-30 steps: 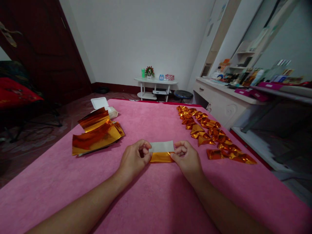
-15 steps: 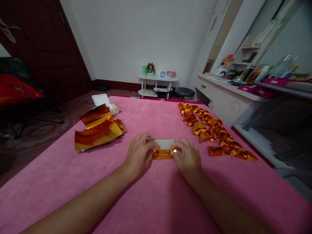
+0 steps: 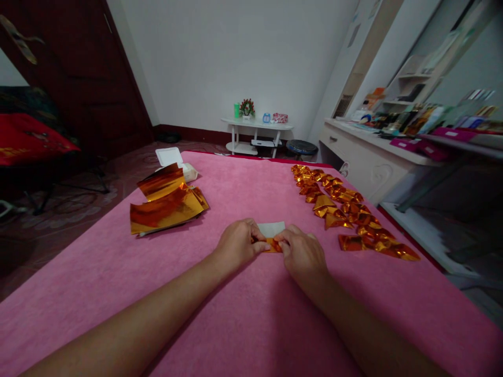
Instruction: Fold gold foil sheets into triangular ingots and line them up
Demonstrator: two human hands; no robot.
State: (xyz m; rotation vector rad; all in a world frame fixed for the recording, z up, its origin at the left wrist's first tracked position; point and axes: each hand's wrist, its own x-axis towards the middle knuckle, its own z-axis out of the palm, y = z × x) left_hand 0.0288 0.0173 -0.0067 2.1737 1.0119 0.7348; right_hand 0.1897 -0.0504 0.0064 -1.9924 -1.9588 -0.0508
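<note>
A: Doing what with the left hand (image 3: 238, 242)?

B: Pinching a partly folded sheet of gold foil paper (image 3: 274, 246), thumb and fingers drawn narrow, on the sheet's left part.

A: And with the right hand (image 3: 305, 254)?

B: Pinching the same sheet's right part, thumb close to forefinger, with only a short stretch of gold showing between both grips.

A: Seeing gold alone?

B: No, seeing gold on the near side and pale grey backing (image 3: 271, 229) just beyond the fingers.

A: Touching the pink cloth (image 3: 236, 319) below?

B: Impossible to tell; held low, at any rate.

A: To the left of the grip?

B: Find flat gold foil sheets (image 3: 168, 212) piled well apart from the left hand, with a white packet (image 3: 190, 173) just past them, lid (image 3: 168, 156) raised.

A: To the right?

B: Find folded gold foil pieces (image 3: 332, 198) in rows, reaching from near the right hand toward the cloth's far edge.

A: Far beyond the grip?

B: See a small white table (image 3: 257, 124), with a round dark stool (image 3: 302, 147) just right of it.
</note>
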